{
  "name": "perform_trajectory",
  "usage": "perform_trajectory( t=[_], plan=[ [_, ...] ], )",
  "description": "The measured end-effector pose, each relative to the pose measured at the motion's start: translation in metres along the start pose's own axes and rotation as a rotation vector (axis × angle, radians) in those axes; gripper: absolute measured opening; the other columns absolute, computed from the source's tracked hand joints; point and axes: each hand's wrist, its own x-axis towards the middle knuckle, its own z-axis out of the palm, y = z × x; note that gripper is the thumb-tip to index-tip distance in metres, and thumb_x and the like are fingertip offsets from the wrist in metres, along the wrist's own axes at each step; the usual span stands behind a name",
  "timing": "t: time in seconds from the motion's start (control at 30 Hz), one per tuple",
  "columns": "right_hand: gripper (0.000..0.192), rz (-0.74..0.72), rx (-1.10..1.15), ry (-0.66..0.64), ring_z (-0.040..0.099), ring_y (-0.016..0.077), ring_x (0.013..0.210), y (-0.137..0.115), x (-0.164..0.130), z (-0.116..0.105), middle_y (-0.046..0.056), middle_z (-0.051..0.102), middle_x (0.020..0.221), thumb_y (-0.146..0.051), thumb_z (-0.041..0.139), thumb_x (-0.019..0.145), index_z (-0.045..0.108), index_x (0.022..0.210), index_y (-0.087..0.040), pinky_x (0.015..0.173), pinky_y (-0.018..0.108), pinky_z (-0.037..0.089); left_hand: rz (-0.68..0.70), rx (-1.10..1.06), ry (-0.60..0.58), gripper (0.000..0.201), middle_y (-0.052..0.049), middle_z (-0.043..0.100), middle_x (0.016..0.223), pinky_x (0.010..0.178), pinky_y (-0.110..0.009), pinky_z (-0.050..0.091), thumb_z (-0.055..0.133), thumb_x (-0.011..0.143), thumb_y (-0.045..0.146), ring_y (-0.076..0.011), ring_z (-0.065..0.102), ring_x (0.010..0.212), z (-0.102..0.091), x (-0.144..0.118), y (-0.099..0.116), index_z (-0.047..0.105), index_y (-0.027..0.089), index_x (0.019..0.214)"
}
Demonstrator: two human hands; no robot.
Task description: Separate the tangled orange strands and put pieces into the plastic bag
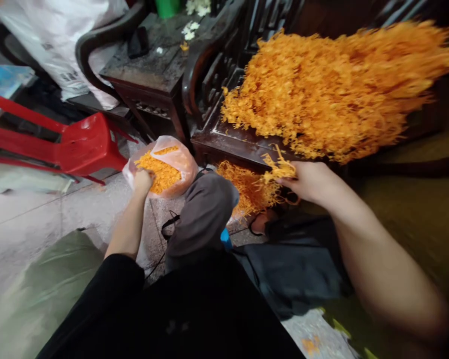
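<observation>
My right hand (pixel 303 182) grips a small bunch of stringy orange sprigs (pixel 279 167) near the front edge of a dark wooden seat. Below it, a heap of thin orange stems (pixel 243 187) lies low between my legs. At the left, my left hand (pixel 144 179) is closed at the mouth of a pinkish plastic bag (pixel 189 167). Small loose orange pieces (pixel 164 174) fill that bag, and my fingertips are partly hidden against them. A large pile of orange flower-like sprigs (pixel 333 89) covers the seat at the upper right.
A red plastic chair (pixel 84 142) stands at the left, near the bag. A dark wooden side table (pixel 149 70) holds white flowers (pixel 190 30) and a green container (pixel 168 7). Large white sacks (pixel 71 40) stand behind. A green sack (pixel 56 284) lies at the lower left.
</observation>
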Motion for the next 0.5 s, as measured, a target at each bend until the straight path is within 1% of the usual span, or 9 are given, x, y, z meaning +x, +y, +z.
perform_trajectory(
  t=[0.07, 0.13, 0.2, 0.23, 0.33, 0.37, 0.4, 0.47, 0.5],
  plan=[
    [0.015, 0.023, 0.039, 0.050, 0.074, 0.0318, 0.081, -0.014, -0.001, -0.010, 0.012, 0.079, 0.089, -0.029, 0.080, 0.083, 0.075, 0.091, -0.018, 0.073, 0.040, 0.054, 0.086, 0.199, 0.072, 0.024, -0.005, 0.056, 0.065, 0.085, -0.053, 0.057, 0.082, 0.078, 0.039, -0.0341, 0.069, 0.087, -0.007, 0.004, 0.011, 0.068, 0.021, 0.074],
    [0.017, 0.033, 0.209, 0.131, 0.076, 0.0314, 0.085, -0.029, -0.002, -0.018, 0.012, 0.079, 0.094, -0.031, 0.077, 0.086, 0.072, 0.096, -0.018, 0.077, 0.041, 0.057, 0.183, 0.258, 0.130, 0.027, -0.005, 0.063, 0.072, 0.089, -0.052, 0.057, 0.080, 0.083, 0.047, -0.0319, 0.070, 0.089, -0.015, -0.001, 0.038, 0.071, 0.021, 0.083],
    [0.019, 0.015, 0.472, 0.123, 0.074, 0.0269, 0.074, -0.043, -0.004, -0.022, 0.008, 0.078, 0.089, -0.034, 0.075, 0.088, 0.068, 0.098, -0.019, 0.072, 0.039, 0.059, 0.326, 0.205, 0.154, 0.028, -0.003, 0.074, 0.086, 0.091, -0.044, 0.057, 0.071, 0.093, 0.048, -0.0251, 0.070, 0.090, -0.023, -0.020, 0.082, 0.076, 0.022, 0.101],
    [0.020, -0.005, 0.614, 0.076, 0.072, 0.0244, 0.067, -0.050, -0.005, -0.023, 0.006, 0.077, 0.083, -0.036, 0.074, 0.088, 0.066, 0.098, -0.020, 0.068, 0.038, 0.059, 0.447, 0.136, 0.152, 0.028, -0.002, 0.077, 0.094, 0.088, -0.039, 0.056, 0.064, 0.098, 0.046, -0.0219, 0.071, 0.088, -0.025, -0.034, 0.110, 0.077, 0.022, 0.108],
    [0.024, -0.073, 0.898, -0.043, 0.066, 0.0199, 0.055, -0.065, -0.006, -0.021, 0.002, 0.074, 0.076, -0.040, 0.073, 0.088, 0.061, 0.098, -0.022, 0.058, 0.035, 0.057, 0.769, -0.017, 0.060, 0.030, -0.003, 0.080, 0.100, 0.074, -0.029, 0.054, 0.058, 0.105, 0.044, -0.0145, 0.070, 0.078, -0.021, -0.085, 0.198, 0.077, 0.021, 0.112],
    [0.024, -0.106, 0.908, -0.024, 0.067, 0.0198, 0.057, -0.069, -0.006, -0.021, 0.003, 0.075, 0.080, -0.038, 0.073, 0.088, 0.061, 0.100, -0.022, 0.059, 0.034, 0.057, 0.866, -0.017, -0.003, 0.034, -0.005, 0.080, 0.103, 0.073, -0.028, 0.054, 0.060, 0.104, 0.047, -0.0143, 0.070, 0.078, -0.017, -0.100, 0.223, 0.075, 0.021, 0.120],
    [0.024, -0.143, 0.882, 0.030, 0.069, 0.0204, 0.063, -0.072, -0.005, -0.021, 0.004, 0.077, 0.087, -0.036, 0.073, 0.087, 0.062, 0.103, -0.021, 0.061, 0.034, 0.057, 0.951, 0.015, -0.046, 0.045, -0.007, 0.079, 0.108, 0.072, -0.028, 0.054, 0.064, 0.102, 0.054, -0.0149, 0.071, 0.080, -0.011, -0.112, 0.245, 0.071, 0.020, 0.130],
    [0.020, -0.218, 0.788, 0.148, 0.072, 0.0223, 0.075, -0.076, -0.004, -0.021, 0.006, 0.078, 0.095, -0.029, 0.069, 0.086, 0.064, 0.103, -0.020, 0.068, 0.034, 0.057, 1.071, 0.176, -0.068, 0.063, -0.011, 0.076, 0.119, 0.071, -0.029, 0.054, 0.065, 0.099, 0.063, -0.0183, 0.073, 0.087, 0.002, -0.127, 0.278, 0.062, 0.020, 0.145],
    [0.016, -0.238, 0.747, 0.173, 0.072, 0.0226, 0.076, -0.077, -0.004, -0.022, 0.006, 0.078, 0.091, -0.024, 0.066, 0.084, 0.064, 0.100, -0.020, 0.068, 0.033, 0.056, 1.121, 0.271, -0.069, 0.066, -0.012, 0.074, 0.121, 0.070, -0.029, 0.054, 0.062, 0.099, 0.065, -0.0201, 0.074, 0.089, 0.009, -0.129, 0.289, 0.059, 0.022, 0.149]
  ],
)
